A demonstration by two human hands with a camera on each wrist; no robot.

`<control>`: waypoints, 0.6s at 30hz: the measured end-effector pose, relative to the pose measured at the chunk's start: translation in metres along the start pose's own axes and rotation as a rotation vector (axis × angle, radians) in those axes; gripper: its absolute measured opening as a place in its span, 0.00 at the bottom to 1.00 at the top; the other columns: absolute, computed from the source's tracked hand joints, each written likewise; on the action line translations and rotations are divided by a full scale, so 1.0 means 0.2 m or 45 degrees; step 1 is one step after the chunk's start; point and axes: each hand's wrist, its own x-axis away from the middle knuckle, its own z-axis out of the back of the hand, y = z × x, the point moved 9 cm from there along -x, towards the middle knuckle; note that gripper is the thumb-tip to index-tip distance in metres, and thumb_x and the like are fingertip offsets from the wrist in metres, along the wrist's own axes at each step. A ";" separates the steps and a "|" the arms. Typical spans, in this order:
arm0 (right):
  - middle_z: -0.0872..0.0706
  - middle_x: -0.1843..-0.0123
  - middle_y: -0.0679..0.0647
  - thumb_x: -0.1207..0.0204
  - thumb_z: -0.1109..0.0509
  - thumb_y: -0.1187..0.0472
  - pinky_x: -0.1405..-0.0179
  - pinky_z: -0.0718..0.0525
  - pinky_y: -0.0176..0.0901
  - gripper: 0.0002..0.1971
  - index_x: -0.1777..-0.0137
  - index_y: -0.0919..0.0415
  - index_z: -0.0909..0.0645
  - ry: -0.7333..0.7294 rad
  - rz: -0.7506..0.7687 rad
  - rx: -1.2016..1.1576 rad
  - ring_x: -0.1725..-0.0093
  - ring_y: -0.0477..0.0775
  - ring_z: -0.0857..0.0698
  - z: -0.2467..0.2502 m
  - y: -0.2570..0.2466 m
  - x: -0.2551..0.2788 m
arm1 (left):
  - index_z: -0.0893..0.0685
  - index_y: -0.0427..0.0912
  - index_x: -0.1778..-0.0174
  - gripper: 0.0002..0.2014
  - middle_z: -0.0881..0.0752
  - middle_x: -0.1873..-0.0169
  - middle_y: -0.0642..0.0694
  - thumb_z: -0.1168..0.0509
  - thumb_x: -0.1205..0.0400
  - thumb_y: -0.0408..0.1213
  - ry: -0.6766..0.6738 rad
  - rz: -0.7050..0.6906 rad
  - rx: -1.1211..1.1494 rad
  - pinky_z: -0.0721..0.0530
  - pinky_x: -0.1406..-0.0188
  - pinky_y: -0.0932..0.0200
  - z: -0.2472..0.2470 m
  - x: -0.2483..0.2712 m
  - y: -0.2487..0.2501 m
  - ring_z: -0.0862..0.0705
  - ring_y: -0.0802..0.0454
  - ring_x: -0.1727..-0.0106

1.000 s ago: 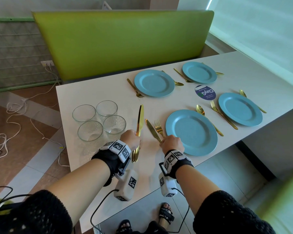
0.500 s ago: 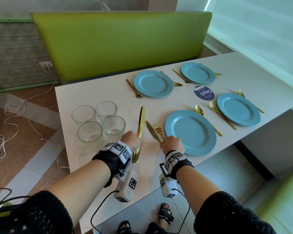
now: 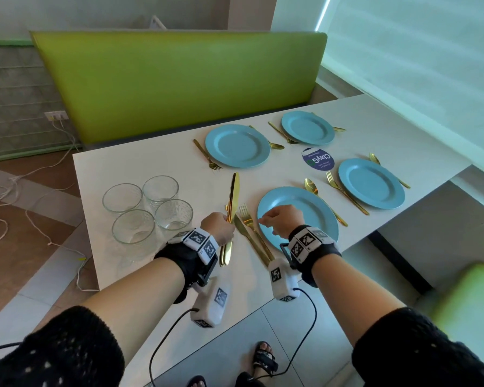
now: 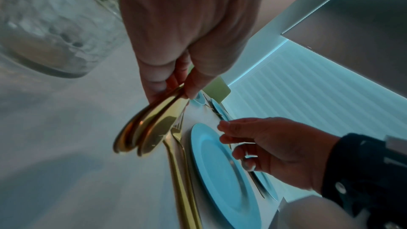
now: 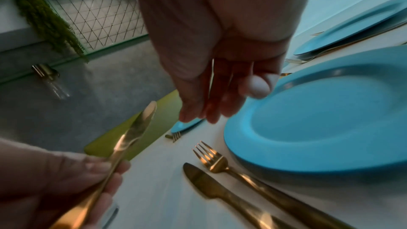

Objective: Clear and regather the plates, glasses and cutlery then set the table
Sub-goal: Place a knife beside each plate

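Note:
My left hand (image 3: 218, 229) grips a bundle of gold knives (image 3: 232, 196) by their handles, blades pointing away over the white table (image 3: 157, 263). The left wrist view shows its fingers (image 4: 174, 90) pinching the knives (image 4: 152, 128). My right hand (image 3: 280, 222) hovers over the left rim of the near blue plate (image 3: 313, 208), fingers loose and holding nothing. Below it a gold knife (image 3: 248, 238) and fork (image 3: 249, 219) lie side by side, left of the plate. The right wrist view shows that knife (image 5: 220, 192), the fork (image 5: 211, 159) and the plate (image 5: 319, 119).
Several clear glasses (image 3: 148, 210) stand clustered at the table's left end, close to my left wrist. Three more blue plates (image 3: 237, 146) (image 3: 307, 127) (image 3: 371, 183) lie further along with gold forks and spoons beside them. A round sticker (image 3: 317, 159) marks the middle. A green bench back (image 3: 179, 85) runs behind.
My right hand has lifted off the table by the knife and fork handles and now hangs above the plate's rim with its fingers loosened. The left hand still holds its knives.

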 end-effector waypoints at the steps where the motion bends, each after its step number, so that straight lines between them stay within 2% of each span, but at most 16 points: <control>1: 0.14 0.60 0.51 0.26 0.27 0.58 0.73 0.21 0.34 0.04 0.62 0.55 0.15 -0.053 0.007 -0.016 0.70 0.46 0.19 -0.01 -0.01 0.01 | 0.21 0.40 0.66 0.08 0.13 0.49 0.33 0.38 0.20 0.30 -0.010 -0.010 -0.011 0.15 0.40 0.44 -0.02 0.00 0.02 0.14 0.36 0.44; 3: 0.13 0.59 0.51 0.27 0.26 0.57 0.75 0.24 0.31 0.04 0.56 0.56 0.13 -0.148 0.040 -0.027 0.70 0.44 0.19 -0.04 -0.01 0.04 | 0.21 0.40 0.67 0.08 0.12 0.48 0.30 0.38 0.21 0.30 -0.035 -0.033 -0.027 0.15 0.41 0.43 -0.05 -0.01 0.06 0.13 0.34 0.45; 5: 0.13 0.59 0.51 0.27 0.25 0.56 0.75 0.24 0.32 0.06 0.53 0.57 0.13 -0.216 0.045 -0.052 0.69 0.45 0.18 -0.06 -0.01 0.04 | 0.22 0.41 0.70 0.10 0.12 0.49 0.30 0.38 0.22 0.30 -0.056 -0.062 -0.043 0.14 0.43 0.44 -0.10 -0.01 0.11 0.13 0.33 0.46; 7: 0.13 0.61 0.51 0.26 0.26 0.55 0.75 0.23 0.32 0.09 0.50 0.59 0.13 -0.266 0.033 -0.100 0.70 0.45 0.18 -0.07 0.01 0.05 | 0.21 0.41 0.69 0.09 0.13 0.49 0.30 0.34 0.22 0.34 -0.077 -0.086 -0.083 0.15 0.49 0.52 -0.15 -0.02 0.14 0.14 0.34 0.45; 9: 0.14 0.63 0.49 0.25 0.27 0.55 0.75 0.23 0.32 0.11 0.48 0.62 0.14 -0.286 0.007 -0.175 0.71 0.44 0.18 -0.05 0.03 0.04 | 0.20 0.40 0.67 0.09 0.13 0.49 0.31 0.33 0.21 0.37 -0.089 -0.098 -0.130 0.23 0.57 0.58 -0.19 -0.02 0.18 0.15 0.37 0.47; 12: 0.14 0.64 0.48 0.22 0.30 0.58 0.75 0.23 0.32 0.07 0.56 0.60 0.15 -0.274 -0.018 -0.378 0.74 0.43 0.19 0.01 0.09 0.02 | 0.18 0.40 0.62 0.06 0.15 0.59 0.40 0.35 0.20 0.36 -0.117 -0.120 -0.104 0.22 0.54 0.57 -0.25 -0.04 0.24 0.18 0.44 0.55; 13: 0.13 0.64 0.49 0.21 0.30 0.57 0.75 0.23 0.32 0.08 0.60 0.59 0.16 -0.256 -0.025 -0.428 0.75 0.43 0.19 0.04 0.10 0.00 | 0.17 0.40 0.61 0.05 0.16 0.63 0.43 0.35 0.20 0.34 -0.135 -0.124 -0.077 0.21 0.58 0.57 -0.28 -0.05 0.26 0.17 0.46 0.60; 15: 0.13 0.67 0.47 0.26 0.27 0.49 0.75 0.23 0.33 0.12 0.65 0.56 0.16 -0.215 -0.055 -0.439 0.75 0.43 0.19 0.09 0.14 -0.03 | 0.19 0.42 0.65 0.07 0.17 0.69 0.45 0.35 0.21 0.31 -0.189 -0.109 -0.015 0.21 0.66 0.59 -0.34 -0.07 0.31 0.19 0.49 0.69; 16: 0.13 0.68 0.45 0.29 0.26 0.45 0.75 0.23 0.33 0.15 0.67 0.55 0.16 -0.192 -0.064 -0.408 0.75 0.43 0.19 0.12 0.16 -0.06 | 0.20 0.43 0.67 0.09 0.17 0.71 0.44 0.35 0.21 0.30 -0.209 -0.110 0.008 0.19 0.66 0.59 -0.38 -0.08 0.34 0.19 0.50 0.70; 18: 0.14 0.70 0.45 0.29 0.25 0.45 0.75 0.23 0.32 0.16 0.70 0.54 0.18 -0.167 -0.077 -0.382 0.74 0.43 0.19 0.17 0.19 -0.11 | 0.21 0.44 0.69 0.10 0.17 0.70 0.43 0.33 0.22 0.29 -0.227 -0.120 0.013 0.15 0.59 0.53 -0.44 -0.10 0.41 0.19 0.48 0.69</control>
